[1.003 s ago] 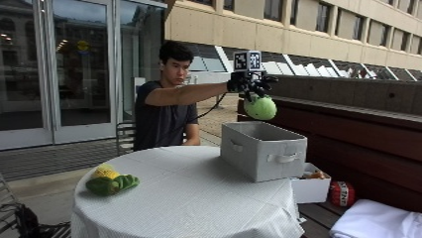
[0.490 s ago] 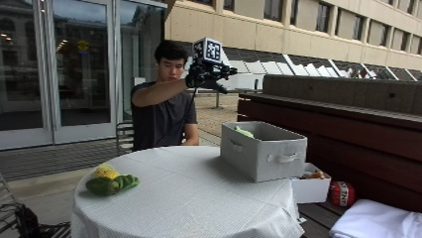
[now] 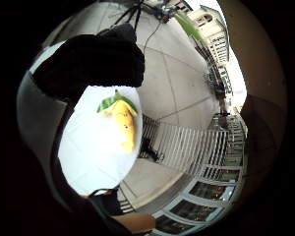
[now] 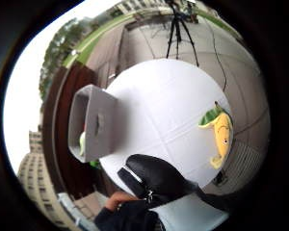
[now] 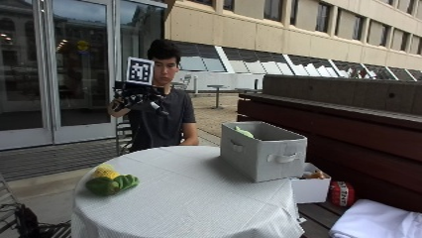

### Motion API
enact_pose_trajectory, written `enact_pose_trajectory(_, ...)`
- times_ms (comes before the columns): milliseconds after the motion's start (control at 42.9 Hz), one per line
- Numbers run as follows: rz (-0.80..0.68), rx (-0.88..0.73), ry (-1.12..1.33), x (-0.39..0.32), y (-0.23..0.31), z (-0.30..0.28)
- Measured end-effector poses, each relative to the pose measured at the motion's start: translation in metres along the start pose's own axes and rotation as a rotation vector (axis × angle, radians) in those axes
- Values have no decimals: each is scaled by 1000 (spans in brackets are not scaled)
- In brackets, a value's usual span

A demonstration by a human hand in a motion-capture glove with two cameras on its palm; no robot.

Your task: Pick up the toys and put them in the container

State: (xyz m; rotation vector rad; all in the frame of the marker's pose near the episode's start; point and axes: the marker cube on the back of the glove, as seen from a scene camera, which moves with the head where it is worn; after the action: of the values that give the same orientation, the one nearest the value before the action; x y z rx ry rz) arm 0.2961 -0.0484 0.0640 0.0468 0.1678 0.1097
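My outside camera sits across the round white-clothed table (image 5: 191, 198) from the seated person, level with the tabletop, facing them and the glass doors behind. Both palm cameras ride high on the raised gloved right hand (image 5: 135, 96), looking down from well above. The thumb-side one takes in the whole table and the grey fabric bin (image 4: 91, 122); the little-finger one shares only the table's side with the yellow-and-green plush corn toy (image 3: 122, 120).

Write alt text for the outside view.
A seated person raises a gloved right hand, holding nothing, above a round white-clothed table. A yellow-and-green plush toy lies near the table's edge; a grey fabric container across the table holds a green toy.
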Motion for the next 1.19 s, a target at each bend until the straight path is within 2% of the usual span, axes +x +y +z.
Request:
enact_pose_trajectory(163, 127, -18, 4, 48, -5, 54)
enact_pose_trajectory(397, 152, -212, -57, 91, 8, 152)
enact_pose_trajectory(560, 163, -311, -85, 100, 16, 197)
enact_pose_trajectory(770, 185, -352, -72, 106, 18, 227)
enact_pose_trajectory(910, 199, -353, -150, 106, 21, 241)
enact_pose_trajectory(1097, 243, -371, -278, 102, 23, 243)
enact_pose_trajectory(1190, 237, -344, -254, 100, 23, 237)
